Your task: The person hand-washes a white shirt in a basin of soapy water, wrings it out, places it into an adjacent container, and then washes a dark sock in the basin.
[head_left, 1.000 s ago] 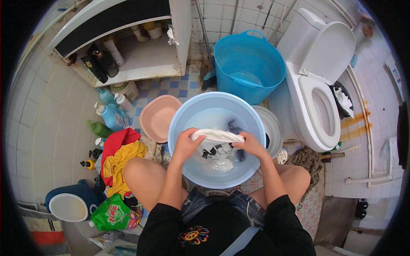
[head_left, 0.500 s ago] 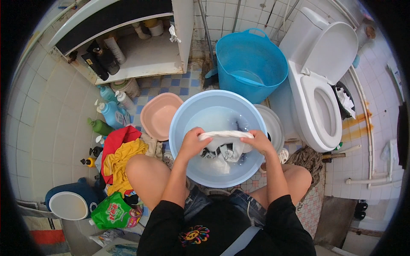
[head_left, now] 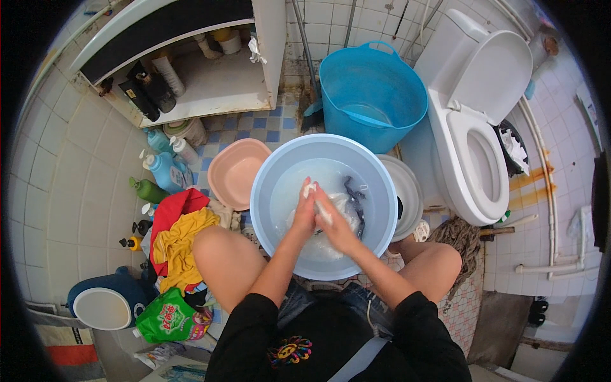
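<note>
Between my knees stands a light blue basin (head_left: pixel 259 219) holding cloudy, soapy water. Over it, my left hand (head_left: pixel 303 211) and my right hand (head_left: pixel 337 232) press together, palm to palm, with part of a wet white garment (head_left: pixel 326 213) bunched between them. White cloth shows at the fingertips and between the palms, while the rest hangs into the water below. Its exact kind cannot be made out. Dark cloth (head_left: pixel 360 210) floats along the right side of the water.
A pink basin (head_left: pixel 238 175) sits at the left, near soap bottles (head_left: pixel 167 172) and a pile of red and yellow clothes (head_left: pixel 181 235). Behind are a blue tub (head_left: pixel 375 89) and a low cabinet (head_left: pixel 223 105). At the right are a toilet (head_left: pixel 474 162) and a mop head (head_left: pixel 455 245).
My hands were apart, stretching a white band of the garment between them. They have come together over the basin's middle, closing on the cloth. More dark cloth shows in the water.
</note>
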A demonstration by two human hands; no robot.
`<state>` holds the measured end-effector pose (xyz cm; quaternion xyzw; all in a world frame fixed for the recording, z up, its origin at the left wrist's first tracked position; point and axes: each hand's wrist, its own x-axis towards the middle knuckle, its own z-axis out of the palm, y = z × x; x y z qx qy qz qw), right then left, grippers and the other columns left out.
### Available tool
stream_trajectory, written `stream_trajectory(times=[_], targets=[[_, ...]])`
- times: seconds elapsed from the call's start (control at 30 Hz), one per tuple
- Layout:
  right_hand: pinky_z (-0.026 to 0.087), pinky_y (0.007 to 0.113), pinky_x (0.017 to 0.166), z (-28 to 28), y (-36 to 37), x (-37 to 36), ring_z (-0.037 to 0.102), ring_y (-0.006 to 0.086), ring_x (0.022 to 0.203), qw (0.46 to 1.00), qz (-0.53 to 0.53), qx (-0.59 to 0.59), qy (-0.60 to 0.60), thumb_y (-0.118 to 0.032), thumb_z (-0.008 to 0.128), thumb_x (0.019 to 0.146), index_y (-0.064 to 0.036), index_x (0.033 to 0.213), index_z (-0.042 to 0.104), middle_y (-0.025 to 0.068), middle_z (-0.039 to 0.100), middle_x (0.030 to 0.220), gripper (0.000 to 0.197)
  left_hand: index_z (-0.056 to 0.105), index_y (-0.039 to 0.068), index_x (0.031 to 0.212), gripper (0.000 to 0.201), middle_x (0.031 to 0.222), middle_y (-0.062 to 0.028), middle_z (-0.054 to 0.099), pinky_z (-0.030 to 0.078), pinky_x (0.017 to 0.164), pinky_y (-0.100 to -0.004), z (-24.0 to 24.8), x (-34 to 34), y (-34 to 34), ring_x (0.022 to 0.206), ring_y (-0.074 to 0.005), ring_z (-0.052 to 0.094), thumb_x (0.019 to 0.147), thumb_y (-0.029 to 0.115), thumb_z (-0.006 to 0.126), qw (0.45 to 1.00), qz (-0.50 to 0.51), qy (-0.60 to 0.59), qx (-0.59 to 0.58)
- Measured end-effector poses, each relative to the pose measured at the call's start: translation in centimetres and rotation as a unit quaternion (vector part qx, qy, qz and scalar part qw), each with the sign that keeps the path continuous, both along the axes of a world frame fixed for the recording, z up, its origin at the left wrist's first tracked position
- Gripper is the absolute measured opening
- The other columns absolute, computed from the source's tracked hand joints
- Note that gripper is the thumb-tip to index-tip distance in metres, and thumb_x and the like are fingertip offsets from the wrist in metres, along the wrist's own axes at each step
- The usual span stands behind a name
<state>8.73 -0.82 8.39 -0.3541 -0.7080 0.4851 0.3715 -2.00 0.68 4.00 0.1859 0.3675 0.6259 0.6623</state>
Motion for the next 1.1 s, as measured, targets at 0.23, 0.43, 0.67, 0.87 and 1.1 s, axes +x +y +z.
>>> stream_trajectory(times=[0.23, 0.43, 0.67, 0.87, 1.1], targets=[[0.014, 0.031, 0.105, -5.2, 3.9, 4.7, 0.024, 0.0237, 0.129, 0.974, -0.182, -0.129, 0.041, -0.008, 0.040, 0.087, -0.0006, 0.127, 0.038, 0.0145, 0.032, 0.136, 0.041, 0.029, 0.006, 0.132, 0.051, 0.128, -0.0104, 0.040, 0.029, 0.097, -0.0313, -0.5, 4.4, -3.2, 0.117, -0.0190, 0.038, 0.092, 0.037, 0.032, 0.965, -0.195, 0.175, -0.024], [0.014, 0.031, 0.105, -1.3, -1.1, 0.2, 0.020, 0.0217, 0.130, 0.996, -0.017, -0.075, 0.044, -0.014, 0.041, 0.088, -0.0003, 0.130, 0.034, 0.0108, 0.024, 0.140, 0.044, 0.025, 0.003, 0.134, 0.055, 0.135, -0.0131, 0.031, 0.022, 0.102, -0.0327, 1.2, 0.5, 0.2, 0.124, -0.0212, 0.029, 0.092, 0.039, 0.030, 0.988, 0.072, 0.132, -0.021], [0.016, 0.032, 0.105, -6.8, 3.3, 4.9, 0.020, 0.0210, 0.130, 0.932, -0.192, -0.272, 0.144, -0.023, 0.042, 0.089, 0.0011, 0.131, 0.029, 0.0132, 0.029, 0.137, 0.050, 0.024, -0.002, 0.133, 0.051, 0.139, -0.0149, 0.023, 0.015, 0.105, -0.0311, -0.4, 5.0, -3.6, 0.129, -0.0241, 0.021, 0.093, 0.029, 0.032, 0.917, -0.201, 0.305, 0.161], [0.014, 0.032, 0.105, -1.5, -2.3, -0.9, 0.020, 0.0255, 0.130, 1.000, -0.020, -0.006, -0.001, -0.025, 0.039, 0.090, 0.0000, 0.132, 0.028, 0.0160, 0.029, 0.137, 0.050, 0.036, -0.002, 0.126, 0.045, 0.124, -0.0133, 0.042, 0.035, 0.090, -0.0299, -4.7, -0.3, 0.3, 0.109, -0.0183, 0.042, 0.093, 0.027, 0.032, 0.979, -0.035, 0.195, -0.054], [0.015, 0.032, 0.105, -8.4, 5.0, 6.3, 0.021, 0.0265, 0.129, 0.968, -0.191, -0.131, -0.101, -0.025, 0.038, 0.090, 0.0003, 0.132, 0.027, 0.0176, 0.027, 0.137, 0.050, 0.043, 0.000, 0.122, 0.043, 0.115, -0.0101, 0.050, 0.041, 0.080, -0.0270, -1.7, 4.2, -3.0, 0.097, -0.0143, 0.050, 0.093, 0.030, 0.033, 0.928, -0.112, 0.343, 0.092]])
